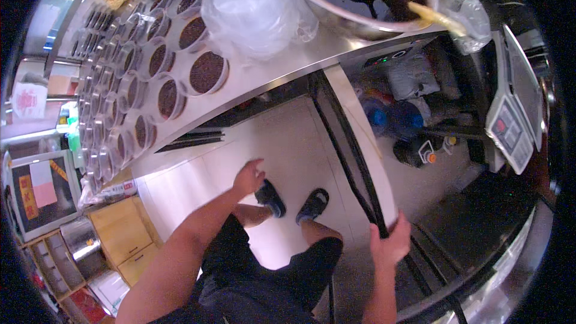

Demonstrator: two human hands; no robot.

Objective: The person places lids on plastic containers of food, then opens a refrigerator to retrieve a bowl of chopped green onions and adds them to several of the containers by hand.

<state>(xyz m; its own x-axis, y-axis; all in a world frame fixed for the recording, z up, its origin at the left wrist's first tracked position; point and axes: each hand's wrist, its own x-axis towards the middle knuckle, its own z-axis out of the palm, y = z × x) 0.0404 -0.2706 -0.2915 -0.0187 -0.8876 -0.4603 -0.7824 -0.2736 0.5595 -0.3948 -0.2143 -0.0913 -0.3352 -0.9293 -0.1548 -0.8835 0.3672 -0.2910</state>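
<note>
My right hand (391,243) grips the end of a swung-out white cabinet door (366,144) edged with a black rubber seal. That door reaches from under the metal counter (252,78) towards me. My left hand (249,179) hangs over the tiled floor, holding nothing, its fingers loosely apart. Above it on the counter stand rows of clear plastic cups (209,72) with dark brown contents. Beside them is a stack of translucent plastic lids or bowls (252,9) in a clear bag. Further right sits a large metal basin (360,29) with dark residue inside.
A pale yellow handle (436,18) juts over the basin's rim near a clear plastic bag (477,27). At the right stands a digital scale (510,132). Dark bottles (409,150) rest beneath the counter. Wooden cabinets (121,229) stand left, and my feet (272,200) are on the floor.
</note>
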